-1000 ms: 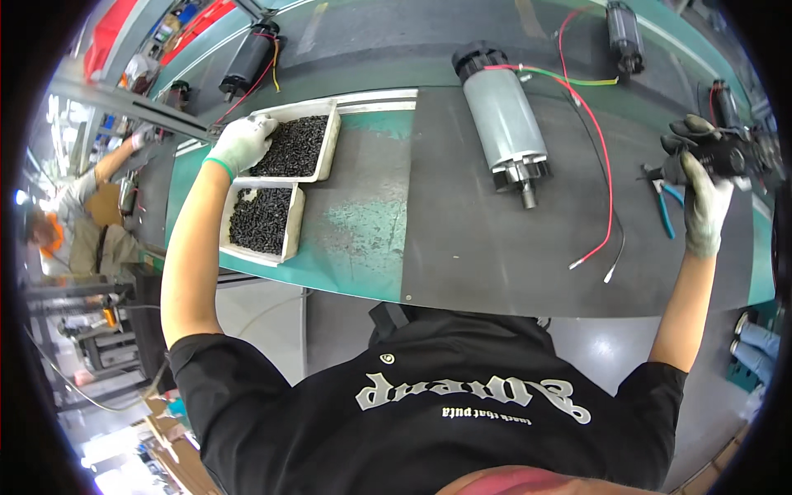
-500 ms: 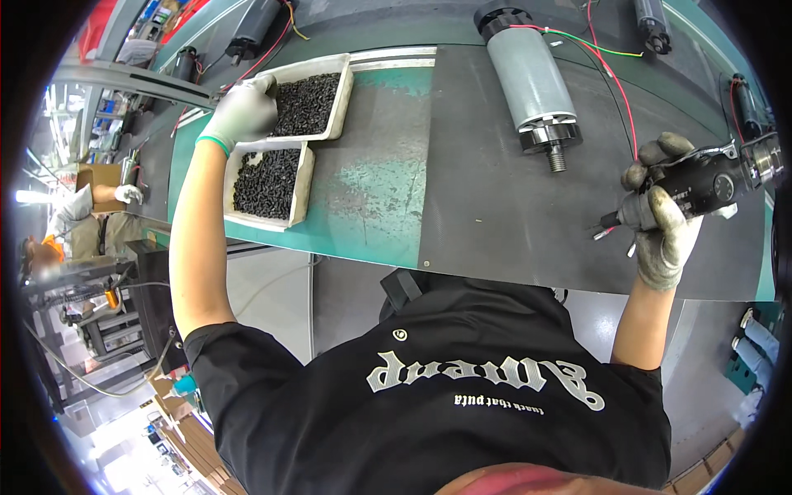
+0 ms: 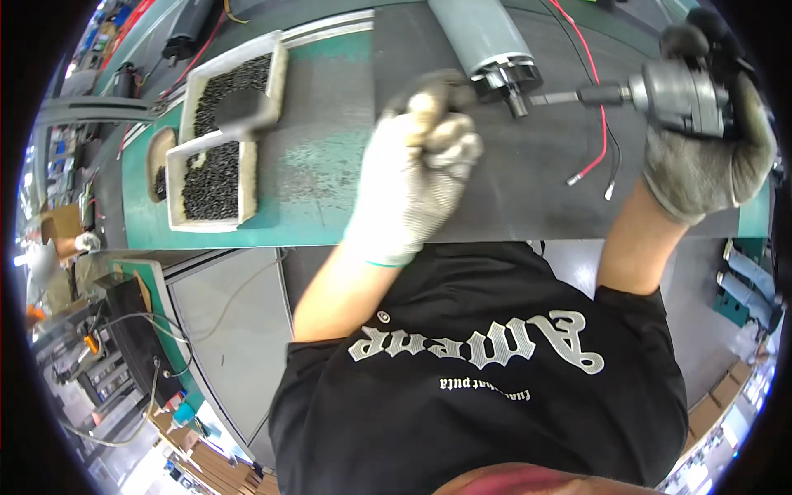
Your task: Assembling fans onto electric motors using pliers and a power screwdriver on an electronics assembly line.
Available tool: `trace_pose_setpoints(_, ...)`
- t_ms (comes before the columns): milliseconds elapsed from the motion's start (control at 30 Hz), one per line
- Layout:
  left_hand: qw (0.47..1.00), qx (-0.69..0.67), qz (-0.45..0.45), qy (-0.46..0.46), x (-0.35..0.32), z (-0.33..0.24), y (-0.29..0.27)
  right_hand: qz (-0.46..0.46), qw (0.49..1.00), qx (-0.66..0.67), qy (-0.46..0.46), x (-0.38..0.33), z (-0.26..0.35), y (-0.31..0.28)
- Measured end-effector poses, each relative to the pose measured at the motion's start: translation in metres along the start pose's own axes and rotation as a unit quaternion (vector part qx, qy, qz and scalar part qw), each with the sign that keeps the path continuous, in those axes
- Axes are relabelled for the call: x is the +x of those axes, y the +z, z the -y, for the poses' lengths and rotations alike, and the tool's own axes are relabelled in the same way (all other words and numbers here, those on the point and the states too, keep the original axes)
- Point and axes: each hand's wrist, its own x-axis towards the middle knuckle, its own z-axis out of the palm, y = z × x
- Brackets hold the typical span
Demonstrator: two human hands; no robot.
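A grey cylindrical motor point(image 3: 483, 37) lies on the dark bench mat, its shaft end pointing toward me. My gloved right hand point(image 3: 701, 140) grips a grey power screwdriver point(image 3: 672, 95) held sideways, its bit reaching left to the motor's shaft end. My gloved left hand point(image 3: 421, 169) is bunched with fingers pinched just left of the motor's face; whether a small part sits between them I cannot tell. Red and black wires point(image 3: 596, 124) trail from the motor across the mat.
Two white trays of small black screws point(image 3: 216, 177) stand at the left on the green bench point(image 3: 318, 223). More dark motors point(image 3: 186, 37) lie at the far left. A co-worker's gloved hand point(image 3: 82, 242) shows at the left rim, with cables and boxes below.
My left hand has left the screw tray and come across to the motor's face. My right hand has swung the screwdriver up and left until its bit meets the shaft end.
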Motion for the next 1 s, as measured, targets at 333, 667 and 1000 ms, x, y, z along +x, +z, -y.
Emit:
trace_pose_setpoints(333, 0.995, -0.038, 0.086, -0.024, 0.019, 0.051, 0.015, 0.043, 0.998, 0.051, 0.017, -0.016, -0.018, 0.01)
trace_pose_setpoints(667, 0.941, 0.329, -0.067, -0.035, 0.006, 0.063, 0.006, 0.086, 0.985, 0.135, 0.059, -0.021, -0.024, -0.013)
trace_pose_setpoints(1000, 0.98, 0.045, -0.073, -0.181, -0.003, 0.082, -0.003, 0.072, 0.968, 0.193, 0.146, -0.021, -0.024, -0.038)
